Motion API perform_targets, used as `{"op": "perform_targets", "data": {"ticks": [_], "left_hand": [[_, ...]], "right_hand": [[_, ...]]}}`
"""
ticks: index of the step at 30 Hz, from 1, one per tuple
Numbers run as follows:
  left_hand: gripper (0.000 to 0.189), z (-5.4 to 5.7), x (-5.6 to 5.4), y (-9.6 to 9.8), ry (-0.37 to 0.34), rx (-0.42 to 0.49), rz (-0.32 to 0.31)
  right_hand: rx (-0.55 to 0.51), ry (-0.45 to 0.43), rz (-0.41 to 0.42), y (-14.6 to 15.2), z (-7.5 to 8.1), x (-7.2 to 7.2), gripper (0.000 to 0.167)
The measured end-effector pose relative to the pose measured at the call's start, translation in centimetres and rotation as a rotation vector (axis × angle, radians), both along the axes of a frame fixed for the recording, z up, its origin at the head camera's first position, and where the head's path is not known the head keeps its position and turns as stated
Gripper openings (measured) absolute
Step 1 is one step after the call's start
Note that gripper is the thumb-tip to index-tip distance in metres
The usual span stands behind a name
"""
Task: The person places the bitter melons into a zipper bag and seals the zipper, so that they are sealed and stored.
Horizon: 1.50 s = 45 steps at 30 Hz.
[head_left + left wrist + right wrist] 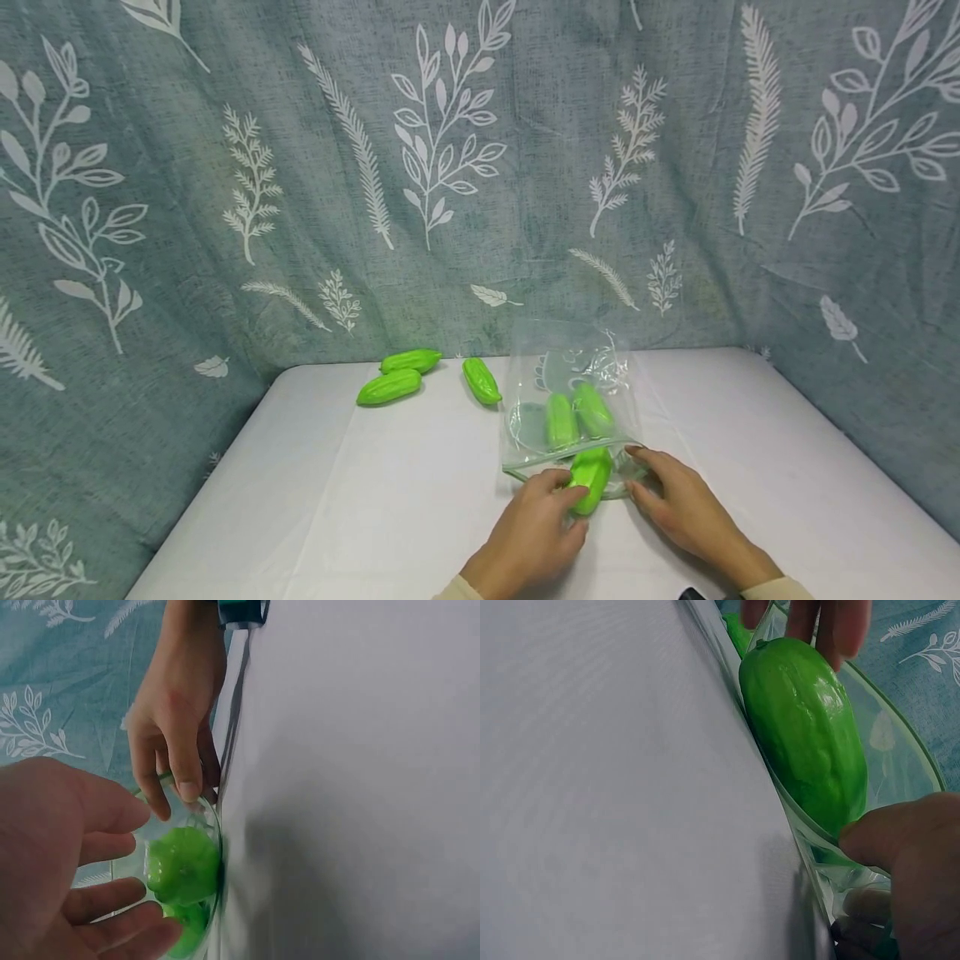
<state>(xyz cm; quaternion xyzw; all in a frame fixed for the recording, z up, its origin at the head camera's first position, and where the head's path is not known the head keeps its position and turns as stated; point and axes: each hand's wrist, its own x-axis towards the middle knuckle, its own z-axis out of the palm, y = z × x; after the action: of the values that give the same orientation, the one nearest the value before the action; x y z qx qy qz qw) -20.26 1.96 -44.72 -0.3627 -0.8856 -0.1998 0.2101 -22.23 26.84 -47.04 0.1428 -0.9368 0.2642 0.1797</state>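
A clear zip bag (566, 337) with green edging lies with its mouth toward me. Inside are two bright green bitter gourds, one on the left (561, 423) and one on the right (592, 410). Another bitter gourd (588, 479), glossy and ridged, lies partly in the mouth. My left hand (536, 521) is beside its near end, fingers loosely spread; in the left wrist view they look apart from the gourd. My right hand (686, 508) holds the bag's right rim, thumb (870, 836) on the edge and fingers partly hidden below.
Farther left on the white-covered table (360, 492) lie a pair of bitter gourds, one in front (388, 387) and one behind (411, 361). A single gourd (481, 381) sits just left of the bag. Leaf-patterned grey-green cloth (465, 275) hangs behind and along both sides.
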Motion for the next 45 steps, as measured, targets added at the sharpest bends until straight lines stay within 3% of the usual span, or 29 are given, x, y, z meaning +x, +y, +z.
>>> {"op": "perform_targets", "data": {"ticks": [4, 10, 15, 20, 45], "left_hand": [[0.028, 0.4, 0.8, -0.1, 0.023, -0.027, -0.032], [0.030, 1.3, 1.7, 0.3, -0.057, -0.121, -0.034], [0.030, 1.2, 1.9, 0.5, -0.009, -0.145, -0.031], [0.031, 1.0, 1.8, 0.7, 0.029, -0.152, -0.019], [0.051, 0.5, 0.5, 1.9, -0.033, -0.213, 0.041]], "right_hand": [[-0.007, -0.020, 0.000, 0.1, -0.1, 0.1, 0.050], [0.003, -0.012, -0.005, 0.1, 0.0, 0.1, 0.049], [0.006, -0.017, -0.010, 0.0, 0.1, 0.0, 0.050], [0.008, -0.030, -0.017, -0.1, 0.2, 0.1, 0.049], [0.007, -0.002, -0.001, 0.0, 0.1, 0.0, 0.049]]}}
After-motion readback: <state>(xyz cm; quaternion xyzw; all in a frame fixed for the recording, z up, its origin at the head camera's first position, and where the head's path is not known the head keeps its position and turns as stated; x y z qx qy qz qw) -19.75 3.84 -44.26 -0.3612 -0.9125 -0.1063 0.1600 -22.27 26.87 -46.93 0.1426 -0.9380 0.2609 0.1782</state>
